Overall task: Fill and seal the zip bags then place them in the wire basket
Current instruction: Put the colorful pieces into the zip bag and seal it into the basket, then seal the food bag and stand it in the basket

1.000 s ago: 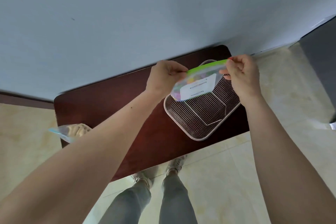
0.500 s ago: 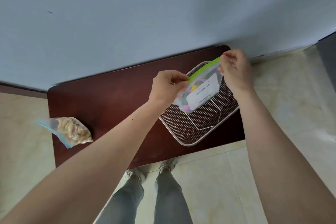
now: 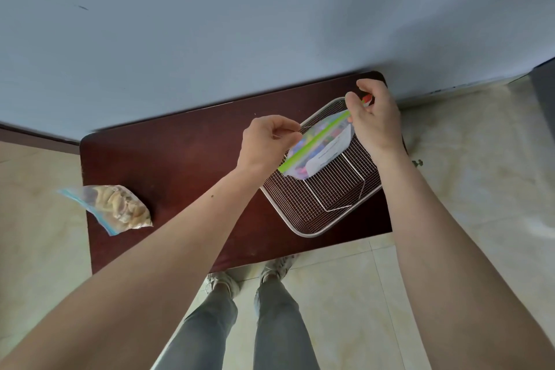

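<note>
A: Over the wire basket (image 3: 315, 213) on the table (image 3: 180, 159), green-strip zip bag (image 3: 318, 144) w/ colourful bits hangs low. Right hand (image 3: 375, 117) pinches one end of the strip, left hand (image 3: 267, 141) looks pinched at the other, grip partly hidden tbh.

B: So filled, prob sealed, just not dropped in yet?

A: Yep. Second bag (image 3: 117, 207) w/ pale stuff sits at far left of table, well apart from basket. Seal unclear.

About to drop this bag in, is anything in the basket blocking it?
Nothing visible. The bag, pinched by the left hand and right hand, hangs right over the wire basket, whose mesh floor looks bare.
</note>
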A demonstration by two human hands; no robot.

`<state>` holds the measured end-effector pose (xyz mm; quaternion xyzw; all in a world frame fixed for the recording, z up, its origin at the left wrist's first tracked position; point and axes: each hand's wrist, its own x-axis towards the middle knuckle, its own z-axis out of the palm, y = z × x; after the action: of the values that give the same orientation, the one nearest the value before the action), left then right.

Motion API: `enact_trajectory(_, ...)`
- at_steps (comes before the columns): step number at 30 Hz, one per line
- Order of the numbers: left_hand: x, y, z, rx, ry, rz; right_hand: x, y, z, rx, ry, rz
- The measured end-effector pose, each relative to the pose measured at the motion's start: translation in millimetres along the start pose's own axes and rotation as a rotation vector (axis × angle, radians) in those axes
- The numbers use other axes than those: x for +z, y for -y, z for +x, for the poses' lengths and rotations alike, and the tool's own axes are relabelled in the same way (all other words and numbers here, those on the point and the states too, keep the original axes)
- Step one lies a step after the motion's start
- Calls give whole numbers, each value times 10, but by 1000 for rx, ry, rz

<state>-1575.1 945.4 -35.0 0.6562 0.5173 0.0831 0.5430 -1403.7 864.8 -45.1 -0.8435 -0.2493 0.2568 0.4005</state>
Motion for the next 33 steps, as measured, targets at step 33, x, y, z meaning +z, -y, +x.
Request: enact_trajectory(33, -2585, 1886, -789, -117, -357, -225, 2669, 1187, -1632, -117, 453, -27)
